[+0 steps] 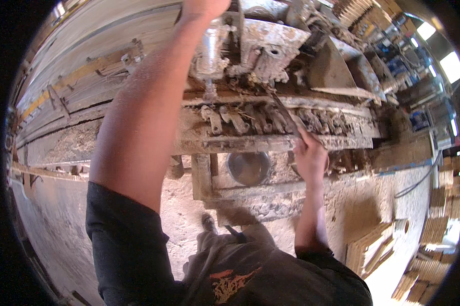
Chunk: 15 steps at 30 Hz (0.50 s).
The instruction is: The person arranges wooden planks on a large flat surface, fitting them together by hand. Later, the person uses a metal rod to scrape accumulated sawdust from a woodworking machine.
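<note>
My left arm reaches far forward, and my left hand (208,7) is cut off by the top edge of the picture. Its fingers are out of sight; it is above a silvery metal cylinder (209,51) on the machine. My right hand (311,155) is closed round the near end of a dark, narrow bar (285,112). The bar slants away to the left, and its far end meets a dusty, worn metal block (271,61) on the machine. Whether it is fixed there I cannot tell.
Below the bar runs a sawdust-covered rail with a row of metal clamp-like pieces (233,120). A round dark disc (248,168) sits lower in the frame. A long machine bed (71,81) stretches left. Wood stacks (437,224) and a wooden frame (375,250) stand right.
</note>
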Motion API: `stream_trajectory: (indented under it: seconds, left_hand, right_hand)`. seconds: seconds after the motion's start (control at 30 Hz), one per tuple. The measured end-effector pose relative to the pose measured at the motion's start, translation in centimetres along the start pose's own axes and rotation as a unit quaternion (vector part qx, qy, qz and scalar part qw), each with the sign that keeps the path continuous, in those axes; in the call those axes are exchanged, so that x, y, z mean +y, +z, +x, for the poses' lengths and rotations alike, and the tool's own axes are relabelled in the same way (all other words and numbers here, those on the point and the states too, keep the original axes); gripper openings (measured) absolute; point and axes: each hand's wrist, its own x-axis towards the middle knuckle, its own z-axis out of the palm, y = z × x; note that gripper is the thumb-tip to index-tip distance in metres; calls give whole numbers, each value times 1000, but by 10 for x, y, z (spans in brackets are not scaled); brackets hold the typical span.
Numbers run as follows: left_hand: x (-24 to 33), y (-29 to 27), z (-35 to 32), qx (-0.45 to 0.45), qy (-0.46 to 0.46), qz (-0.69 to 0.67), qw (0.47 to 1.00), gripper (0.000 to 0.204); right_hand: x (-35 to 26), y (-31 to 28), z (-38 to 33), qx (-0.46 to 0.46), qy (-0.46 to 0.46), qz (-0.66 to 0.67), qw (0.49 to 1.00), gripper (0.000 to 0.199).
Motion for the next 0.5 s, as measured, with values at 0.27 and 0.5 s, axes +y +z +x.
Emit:
stream_trajectory:
  seconds: [0.27, 0.5]
  left_hand:
    - [-5, 1, 0, -12, -3, -38, 999, 10]
    - [1, 2, -7, 4, 35, -16, 999, 10]
  right_hand:
    - [34, 26, -20, -21, -27, -8, 999, 33]
    - [37, 42, -11, 58, -103, -37, 992, 33]
